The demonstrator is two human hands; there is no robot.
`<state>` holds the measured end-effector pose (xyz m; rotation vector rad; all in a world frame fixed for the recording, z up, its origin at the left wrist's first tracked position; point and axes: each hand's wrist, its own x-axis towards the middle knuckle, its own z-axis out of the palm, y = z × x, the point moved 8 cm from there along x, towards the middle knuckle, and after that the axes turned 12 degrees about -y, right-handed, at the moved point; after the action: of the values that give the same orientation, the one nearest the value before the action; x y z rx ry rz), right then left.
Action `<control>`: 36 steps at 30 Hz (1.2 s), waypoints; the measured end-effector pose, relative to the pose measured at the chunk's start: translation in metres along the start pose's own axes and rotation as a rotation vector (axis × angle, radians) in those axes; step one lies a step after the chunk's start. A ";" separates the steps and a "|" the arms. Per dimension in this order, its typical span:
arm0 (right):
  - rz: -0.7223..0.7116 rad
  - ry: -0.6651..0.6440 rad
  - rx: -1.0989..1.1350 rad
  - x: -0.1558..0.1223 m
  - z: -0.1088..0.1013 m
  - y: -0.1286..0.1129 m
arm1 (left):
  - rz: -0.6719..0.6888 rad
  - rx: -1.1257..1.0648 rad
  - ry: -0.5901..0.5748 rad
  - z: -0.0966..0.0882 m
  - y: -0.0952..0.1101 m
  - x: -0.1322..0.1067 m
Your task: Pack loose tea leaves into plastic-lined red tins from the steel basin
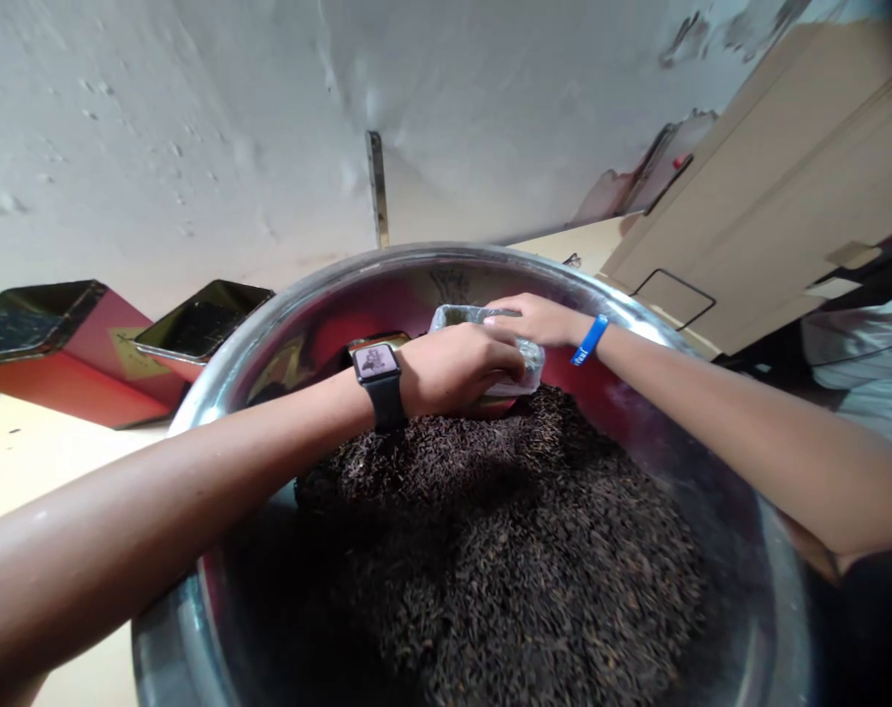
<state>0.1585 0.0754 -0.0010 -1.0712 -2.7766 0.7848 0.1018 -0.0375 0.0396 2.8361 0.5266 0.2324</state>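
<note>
Inside a large metal basin (387, 257) lies a heap of dark, dry, tea-like leaves (549, 550). A clear plastic bag (529, 365) is at the far side of the heap, its mouth spread open. My left hand (457, 368), with a black watch at the wrist, has its fingers curled over the bag's near edge. My right hand (538, 319), wearing a blue wristband, grips the bag's far edge. Part of a red and gold surface shows beneath the bag and behind my left wrist; my hand hides most of it.
Two open red tins, a larger tin (84, 363) and a smaller tin (202, 329), stand left of the basin on a pale table (55, 462). A cardboard box (777, 167) is at the right. A white wall (232, 118) rises behind. Someone's light clothing shows at the far right.
</note>
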 end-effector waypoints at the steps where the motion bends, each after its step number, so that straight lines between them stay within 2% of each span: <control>1: 0.003 0.000 -0.003 0.000 0.000 0.000 | -0.011 0.008 0.010 0.000 -0.002 0.000; 5: 0.001 0.000 -0.001 0.001 0.000 0.003 | -0.028 0.042 0.026 -0.002 -0.001 -0.001; 8: -0.016 0.003 0.015 0.002 0.001 0.005 | 0.000 0.044 -0.006 0.001 0.013 -0.001; 10: 0.001 0.020 0.019 0.002 0.000 0.008 | 0.031 0.041 -0.059 0.009 0.026 0.001; 16: -0.025 0.020 0.029 0.002 0.000 0.007 | 0.206 0.070 -0.204 0.059 0.059 0.006; 20: -0.044 0.007 0.034 0.001 0.000 0.004 | 0.196 0.069 -0.278 0.095 0.064 0.007; 23: -0.034 0.010 0.033 0.001 0.000 0.006 | 0.158 0.065 -0.338 0.112 0.063 0.005; 28: -0.049 0.009 0.034 0.003 0.000 0.007 | 0.136 0.096 -0.346 0.117 0.063 0.004; 36: -0.059 0.005 0.005 0.001 0.000 0.003 | 0.177 0.143 -0.358 0.113 0.067 0.007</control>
<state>0.1592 0.0781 -0.0026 -0.9836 -2.7865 0.7814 0.1529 -0.1192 -0.0494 2.9653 0.2245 -0.2904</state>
